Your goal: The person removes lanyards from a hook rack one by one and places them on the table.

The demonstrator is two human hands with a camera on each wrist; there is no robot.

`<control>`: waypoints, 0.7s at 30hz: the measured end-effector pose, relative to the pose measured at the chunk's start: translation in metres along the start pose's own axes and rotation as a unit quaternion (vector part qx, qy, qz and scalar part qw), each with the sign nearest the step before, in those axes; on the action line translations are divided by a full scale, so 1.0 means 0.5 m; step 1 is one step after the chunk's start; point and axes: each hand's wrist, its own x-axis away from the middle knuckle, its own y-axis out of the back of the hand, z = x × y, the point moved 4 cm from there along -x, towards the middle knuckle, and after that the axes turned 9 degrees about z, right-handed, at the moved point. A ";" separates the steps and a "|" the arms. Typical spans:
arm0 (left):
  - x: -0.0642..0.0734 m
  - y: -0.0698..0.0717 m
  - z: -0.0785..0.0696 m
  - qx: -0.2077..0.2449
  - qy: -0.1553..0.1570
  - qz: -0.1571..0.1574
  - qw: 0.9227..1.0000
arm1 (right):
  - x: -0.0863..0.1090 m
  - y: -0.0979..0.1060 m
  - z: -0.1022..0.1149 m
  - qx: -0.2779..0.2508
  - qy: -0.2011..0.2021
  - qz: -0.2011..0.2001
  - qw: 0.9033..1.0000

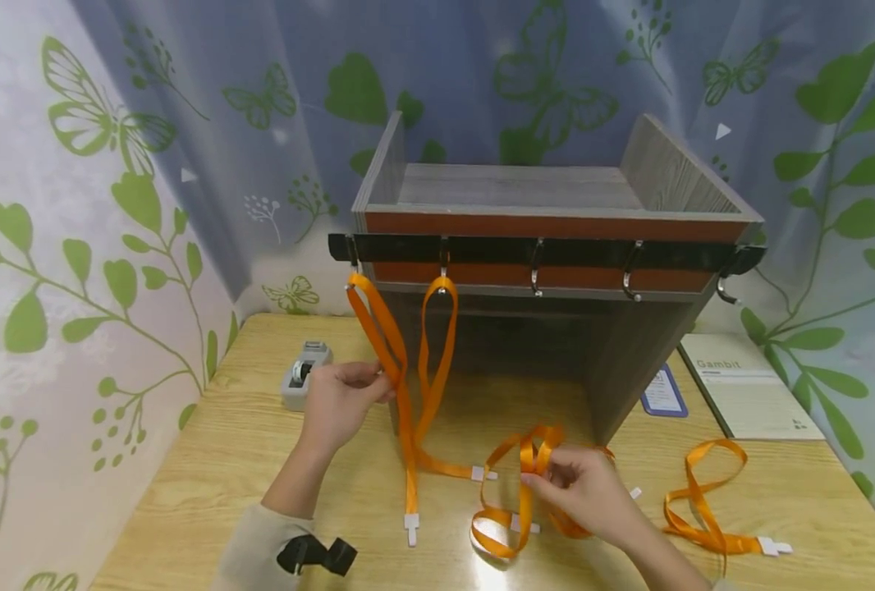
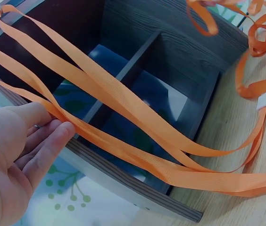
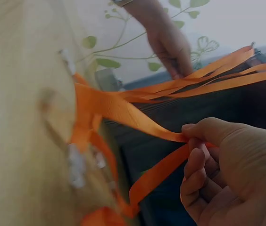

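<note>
An orange lanyard hangs from the leftmost hook, its white clip end down over the table. My left hand pinches its strap partway down, with finger and thumb on either side in the left wrist view. A second lanyard hangs from the neighbouring hook, its clip end on the table. My right hand pinches another orange lanyard between thumb and fingers, low before the wooden shelf. Loops of orange strap droop around that hand; some strap is hidden behind it. A further lanyard lies on the table to the right.
A black rail with several metal hooks crosses the shelf front; the three hooks on the right carry nothing. A grey tape dispenser stands at left. On the right lie a blue-edged card and a notebook. Patterned curtains hang behind.
</note>
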 end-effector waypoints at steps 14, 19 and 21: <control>0.000 -0.001 -0.003 0.002 -0.001 0.006 1.000 | 0.023 -0.026 -0.060 0.020 0.004 0.012 1.000; 0.000 0.000 -0.004 -0.002 0.000 0.006 1.000 | 0.032 -0.031 -0.074 0.025 -0.020 0.027 0.999; 0.000 0.000 -0.004 -0.001 -0.001 0.006 1.000 | 0.036 -0.033 -0.080 0.032 -0.037 0.036 0.998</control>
